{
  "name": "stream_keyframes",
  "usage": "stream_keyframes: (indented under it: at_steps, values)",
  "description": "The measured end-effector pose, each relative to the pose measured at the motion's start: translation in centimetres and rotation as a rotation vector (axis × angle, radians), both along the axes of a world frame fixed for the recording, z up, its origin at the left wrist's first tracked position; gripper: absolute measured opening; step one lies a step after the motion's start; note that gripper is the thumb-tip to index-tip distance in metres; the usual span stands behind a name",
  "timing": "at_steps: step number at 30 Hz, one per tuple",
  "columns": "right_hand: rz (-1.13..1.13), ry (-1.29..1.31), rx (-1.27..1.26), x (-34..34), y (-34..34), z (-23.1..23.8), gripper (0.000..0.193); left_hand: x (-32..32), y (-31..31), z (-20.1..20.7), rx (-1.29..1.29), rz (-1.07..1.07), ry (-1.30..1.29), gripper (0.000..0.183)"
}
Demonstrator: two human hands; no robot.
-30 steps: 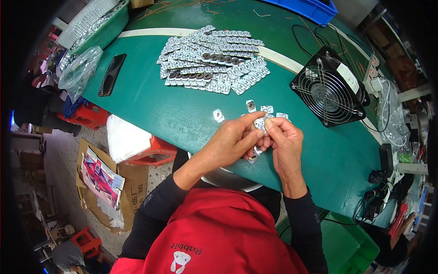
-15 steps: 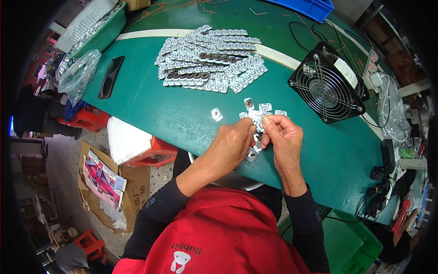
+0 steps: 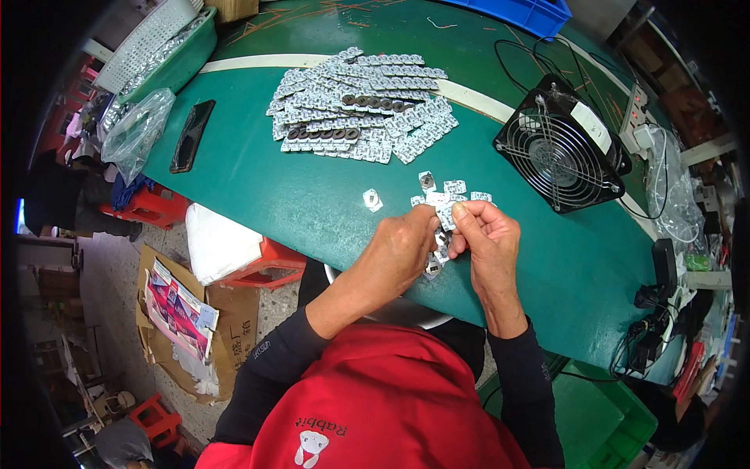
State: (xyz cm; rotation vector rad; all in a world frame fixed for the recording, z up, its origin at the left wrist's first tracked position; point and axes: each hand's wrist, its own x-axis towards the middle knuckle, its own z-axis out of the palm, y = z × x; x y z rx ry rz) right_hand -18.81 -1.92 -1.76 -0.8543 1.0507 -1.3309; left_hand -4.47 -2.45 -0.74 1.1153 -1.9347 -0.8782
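My left hand (image 3: 402, 248) and right hand (image 3: 494, 238) meet over the green table, fingers pinched round a short white strip of small circuit boards (image 3: 446, 217). The right thumb presses on its face; the left fingertips grip it from the other side and are partly hidden. Loose single boards lie around the hands: one dark-centred board (image 3: 426, 181) beyond them, one white board (image 3: 373, 200) apart to the left, and several under and below the fingers, such as a small board (image 3: 433, 268) near the table edge. Farther away lies a heap of white board strips (image 3: 336, 102), some with round dark parts.
A black fan (image 3: 558, 148) with a wire guard stands at the right, its cable near a power strip (image 3: 637, 113). A phone (image 3: 191, 137) lies to the left, by a plastic bag (image 3: 139, 129) and a green basket (image 3: 180, 62). A blue crate (image 3: 523, 12) sits at the back.
The hands keep nearly the same pinch on the strip of boards, which has tilted a little. The whole view has shifted slightly.
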Motion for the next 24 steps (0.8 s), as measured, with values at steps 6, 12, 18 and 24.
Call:
stream_keyframes:
  at_steps: [6, 12, 18, 24]
  values:
    - [-0.006, -0.055, 0.036, -0.2, 0.0, 0.2, 0.014, 0.5, -0.5, 1.6, 0.392, -0.054, 0.11, 0.02]
    - [0.058, -0.063, 0.031, -0.4, -0.1, 0.3, 0.014, 0.5, -0.2, 1.0, 0.194, -0.071, 0.071, 0.02]
    - [-0.005, -0.089, 0.012, -0.2, 0.0, 0.6, 0.014, 0.5, -0.4, 1.1, 0.131, -0.08, 0.083, 0.018]
    - [0.034, -0.115, 0.024, -0.6, -0.1, 0.3, 0.014, 0.7, -0.4, 1.4, 0.416, -0.114, 0.173, 0.02]
